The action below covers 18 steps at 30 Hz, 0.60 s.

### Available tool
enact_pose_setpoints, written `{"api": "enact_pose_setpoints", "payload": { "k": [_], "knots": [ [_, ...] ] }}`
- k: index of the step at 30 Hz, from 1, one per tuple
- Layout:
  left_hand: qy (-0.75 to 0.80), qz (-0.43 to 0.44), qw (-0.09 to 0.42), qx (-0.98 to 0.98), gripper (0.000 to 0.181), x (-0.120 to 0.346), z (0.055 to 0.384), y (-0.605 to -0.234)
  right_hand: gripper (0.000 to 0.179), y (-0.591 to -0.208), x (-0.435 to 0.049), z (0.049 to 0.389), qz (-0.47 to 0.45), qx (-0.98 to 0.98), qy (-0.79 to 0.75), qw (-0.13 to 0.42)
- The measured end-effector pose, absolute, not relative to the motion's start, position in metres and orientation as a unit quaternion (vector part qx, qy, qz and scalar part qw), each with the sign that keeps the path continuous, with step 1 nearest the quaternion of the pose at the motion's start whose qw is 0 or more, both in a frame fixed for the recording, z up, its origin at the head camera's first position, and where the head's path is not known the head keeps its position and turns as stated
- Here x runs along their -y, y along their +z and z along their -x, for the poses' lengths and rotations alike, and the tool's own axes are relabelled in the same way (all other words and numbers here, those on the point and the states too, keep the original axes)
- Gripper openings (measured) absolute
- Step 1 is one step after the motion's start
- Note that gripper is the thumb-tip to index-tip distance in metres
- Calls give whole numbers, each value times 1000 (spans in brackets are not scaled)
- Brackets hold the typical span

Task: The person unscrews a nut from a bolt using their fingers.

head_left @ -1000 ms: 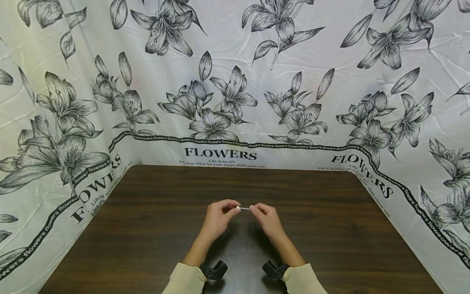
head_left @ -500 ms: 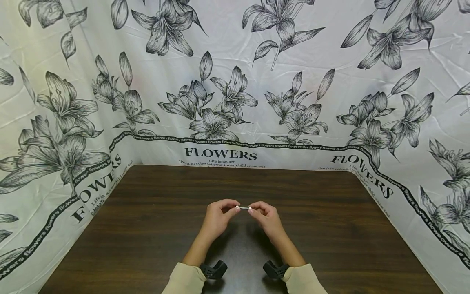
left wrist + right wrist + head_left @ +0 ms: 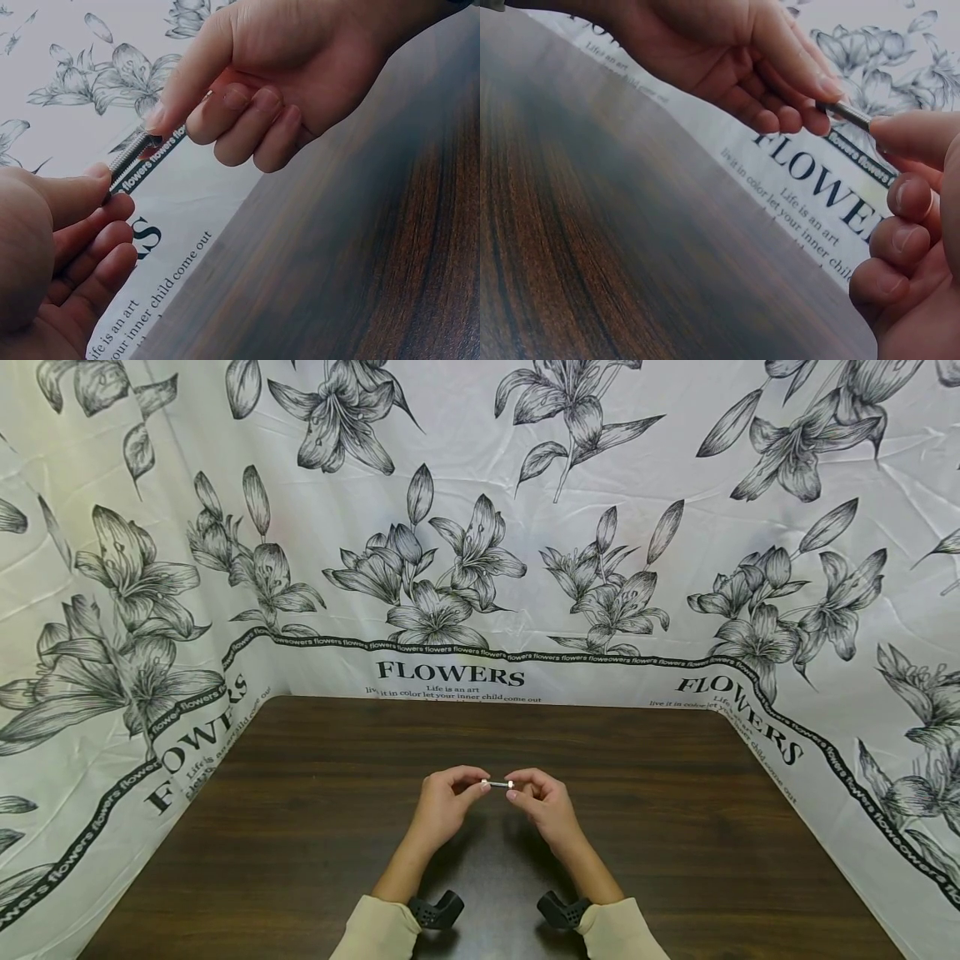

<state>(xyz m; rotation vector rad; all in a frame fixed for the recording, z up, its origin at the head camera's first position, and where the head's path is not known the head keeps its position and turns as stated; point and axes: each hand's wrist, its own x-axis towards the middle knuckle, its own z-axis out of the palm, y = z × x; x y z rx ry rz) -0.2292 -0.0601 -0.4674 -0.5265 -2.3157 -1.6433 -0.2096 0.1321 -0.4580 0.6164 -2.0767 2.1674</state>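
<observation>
A short metal bolt with a ridged, threaded shank is held up level between both hands above the table. Its left end is pinched by the thumb and forefinger of my left hand, which cover that end in the left wrist view. My right hand has thumb and forefinger at the other end, on either side of a bright, wider piece that looks like a nut or bolt head. In the right wrist view the right thumb lies against the bolt, and the other right fingers are curled in.
The dark wood-grain table spreads under both hands. White cloth with black flower prints hangs along the back and both sides. Each wrist carries a black camera mount, just ahead of a cream sleeve.
My right thumb and forefinger have shifted slightly left and parted, so the bolt's bright right end shows between them. The left hand keeps its place and its pinch.
</observation>
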Motion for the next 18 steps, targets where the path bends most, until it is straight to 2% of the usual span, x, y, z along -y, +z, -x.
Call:
{"api": "enact_pose_setpoints", "payload": {
  "k": [9,15,18],
  "knots": [
    [-566,177,129,795,8,60,229,-468,26,-458,-132,210,-207,682,700,42],
    [-566,178,130,794,8,60,228,-467,20,-455,-131,208,-152,699,699,23],
    [-568,179,130,793,9,59,228,-467,24,-453,-130,207,-125,711,692,19]
  ]
}}
